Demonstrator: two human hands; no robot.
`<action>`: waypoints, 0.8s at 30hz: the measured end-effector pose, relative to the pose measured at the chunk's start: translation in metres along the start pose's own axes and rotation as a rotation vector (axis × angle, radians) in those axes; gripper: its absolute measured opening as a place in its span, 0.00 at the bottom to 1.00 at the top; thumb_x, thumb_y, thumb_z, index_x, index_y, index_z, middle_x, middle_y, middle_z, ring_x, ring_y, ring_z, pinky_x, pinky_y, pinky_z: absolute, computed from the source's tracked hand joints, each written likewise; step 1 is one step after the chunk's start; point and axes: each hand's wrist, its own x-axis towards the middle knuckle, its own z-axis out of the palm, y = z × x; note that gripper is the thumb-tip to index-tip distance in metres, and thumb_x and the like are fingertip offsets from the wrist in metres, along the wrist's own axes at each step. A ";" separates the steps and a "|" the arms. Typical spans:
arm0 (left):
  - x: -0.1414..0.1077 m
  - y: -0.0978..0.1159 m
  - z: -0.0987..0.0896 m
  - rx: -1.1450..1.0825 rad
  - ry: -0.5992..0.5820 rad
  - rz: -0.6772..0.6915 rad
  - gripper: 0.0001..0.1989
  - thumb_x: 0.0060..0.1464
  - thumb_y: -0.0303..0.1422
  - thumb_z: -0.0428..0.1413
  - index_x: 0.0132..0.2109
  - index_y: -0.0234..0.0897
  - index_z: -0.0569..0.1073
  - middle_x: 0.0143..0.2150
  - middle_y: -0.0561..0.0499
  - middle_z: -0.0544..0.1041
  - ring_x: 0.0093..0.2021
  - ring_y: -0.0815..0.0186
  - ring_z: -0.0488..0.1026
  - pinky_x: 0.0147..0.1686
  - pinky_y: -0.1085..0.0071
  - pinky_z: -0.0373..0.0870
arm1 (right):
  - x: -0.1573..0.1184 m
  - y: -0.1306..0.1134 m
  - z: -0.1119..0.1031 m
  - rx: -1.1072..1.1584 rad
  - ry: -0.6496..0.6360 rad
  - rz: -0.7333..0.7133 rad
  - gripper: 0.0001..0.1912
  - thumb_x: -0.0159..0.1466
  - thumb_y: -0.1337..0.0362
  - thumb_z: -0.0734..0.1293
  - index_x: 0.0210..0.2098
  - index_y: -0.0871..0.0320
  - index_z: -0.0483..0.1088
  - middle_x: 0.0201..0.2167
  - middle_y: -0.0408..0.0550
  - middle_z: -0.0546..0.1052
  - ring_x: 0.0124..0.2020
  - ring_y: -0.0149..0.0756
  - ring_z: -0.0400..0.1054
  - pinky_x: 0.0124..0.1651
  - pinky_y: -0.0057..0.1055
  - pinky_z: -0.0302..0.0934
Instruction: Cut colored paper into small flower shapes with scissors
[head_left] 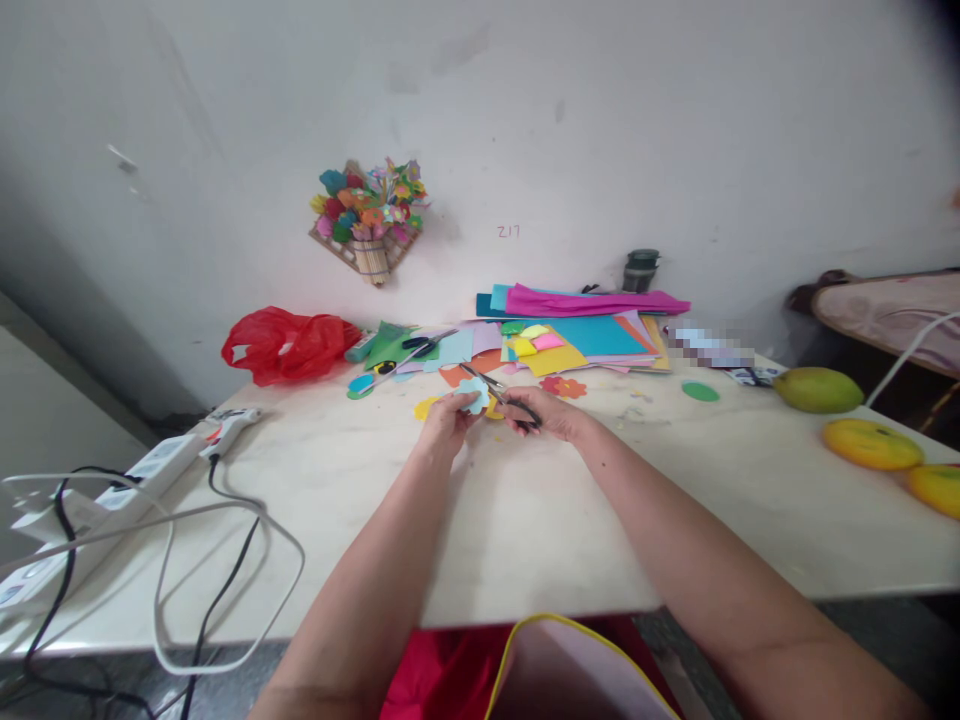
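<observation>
My left hand (448, 422) pinches a light blue paper flower (472, 394) with a scalloped edge, held a little above the table. In my right hand (546, 412) is a pair of scissors (491, 383) with dark handles, fingers closed round the grips. The blades point left and lie close to the flower's edge; whether they touch it I cannot tell. Yellow paper pieces (425, 408) lie below and beside the flower. Just beyond my right hand are red and orange paper flowers (564, 387).
Coloured sheets (615, 338) are stacked at the back, beside a second pair of scissors (427, 343) and a red plastic bag (289, 345). A power strip (161, 462) with loose cables occupies the left. Mangoes (817, 390) sit at the right, near a green paper oval (700, 391).
</observation>
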 end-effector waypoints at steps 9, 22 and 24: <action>0.000 -0.001 -0.001 0.002 0.008 -0.019 0.09 0.37 0.20 0.60 0.30 0.30 0.73 0.29 0.49 0.77 0.28 0.68 0.75 0.30 0.73 0.75 | 0.000 0.001 -0.002 0.008 0.016 0.033 0.13 0.52 0.58 0.69 0.28 0.59 0.64 0.15 0.38 0.68 0.13 0.24 0.59 0.13 0.21 0.41; 0.001 -0.004 0.001 -0.026 -0.012 0.041 0.06 0.37 0.20 0.60 0.27 0.30 0.73 0.26 0.50 0.76 0.25 0.70 0.73 0.30 0.74 0.75 | 0.003 0.002 0.005 0.048 0.031 0.007 0.10 0.56 0.59 0.66 0.28 0.60 0.64 0.17 0.39 0.69 0.14 0.24 0.60 0.12 0.20 0.43; 0.001 -0.004 0.001 -0.025 -0.018 0.046 0.06 0.37 0.21 0.60 0.27 0.30 0.73 0.26 0.50 0.76 0.26 0.70 0.73 0.29 0.74 0.74 | 0.004 0.003 0.006 0.050 0.033 0.003 0.11 0.56 0.58 0.66 0.28 0.60 0.64 0.17 0.39 0.69 0.14 0.24 0.61 0.12 0.19 0.43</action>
